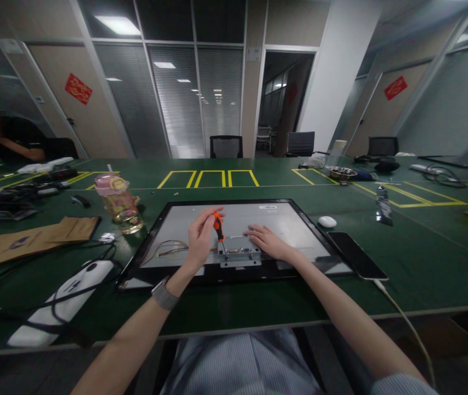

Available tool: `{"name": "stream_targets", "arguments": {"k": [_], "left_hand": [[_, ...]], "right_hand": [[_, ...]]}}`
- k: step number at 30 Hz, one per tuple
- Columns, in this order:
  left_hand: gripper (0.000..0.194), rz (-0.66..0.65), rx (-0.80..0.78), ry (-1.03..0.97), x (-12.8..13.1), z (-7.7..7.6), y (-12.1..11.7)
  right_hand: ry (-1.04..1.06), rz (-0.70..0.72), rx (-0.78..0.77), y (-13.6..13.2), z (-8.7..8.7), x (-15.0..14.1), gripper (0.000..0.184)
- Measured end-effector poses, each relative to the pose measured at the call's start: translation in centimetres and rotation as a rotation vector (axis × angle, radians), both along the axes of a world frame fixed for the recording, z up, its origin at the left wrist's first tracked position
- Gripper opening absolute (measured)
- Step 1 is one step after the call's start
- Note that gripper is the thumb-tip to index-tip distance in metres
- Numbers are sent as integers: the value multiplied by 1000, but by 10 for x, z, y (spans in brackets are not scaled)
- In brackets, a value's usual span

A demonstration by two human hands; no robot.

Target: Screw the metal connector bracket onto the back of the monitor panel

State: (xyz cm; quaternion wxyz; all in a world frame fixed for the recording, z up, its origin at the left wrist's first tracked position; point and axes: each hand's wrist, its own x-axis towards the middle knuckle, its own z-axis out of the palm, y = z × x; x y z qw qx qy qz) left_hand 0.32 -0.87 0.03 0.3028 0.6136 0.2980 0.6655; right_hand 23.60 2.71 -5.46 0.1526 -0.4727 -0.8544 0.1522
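A flat display panel (pixel 283 225) lies on the green table with its grey metal back up and a black frame around it. Near its front edge sits a small metal bracket with ports (pixel 240 258). My left hand (pixel 201 233) is closed on an orange and black screwdriver (pixel 218 226), tilted with its shaft pointing down at the bracket's left end. The tip is too small to make out. My right hand (pixel 269 241) rests with fingers stretched out over the bracket's right side and the panel. Thin wires (pixel 168 247) run along the panel's left part.
Left of the panel stand a drink bottle (pixel 118 203), a paper bag (pixel 36 241) and a white power strip (pixel 63 302) with black cables. To the right lie a phone (pixel 357 255) on a cable and a white case (pixel 327 221). A metal bowl (pixel 343 173) sits farther back. Another person sits far left.
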Motion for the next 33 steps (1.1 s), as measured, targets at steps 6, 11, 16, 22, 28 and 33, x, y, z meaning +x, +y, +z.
{"name": "stream_targets", "arguments": {"k": [6,11,16,22,28,33], "left_hand": [[13,192,85,31,1,-4,2],[22,141,88,-29,0,-6,2],[27,30,-12,-52,-1,-6,3],[19,199,121,103,-2,-6,5],[36,-5,123,199,-5,-6,0],[28,121,168,274,-2,-5,0]], "right_hand": [[9,12,6,2,-3,2,50],[-9,12,5,2,-2,2,51],[-13,14,-3,3,-3,1,49],[4,21,11,3,-3,2,51],[5,8,-1,2,-1,1,52],[10,16,1,3,-4,2,52]]}}
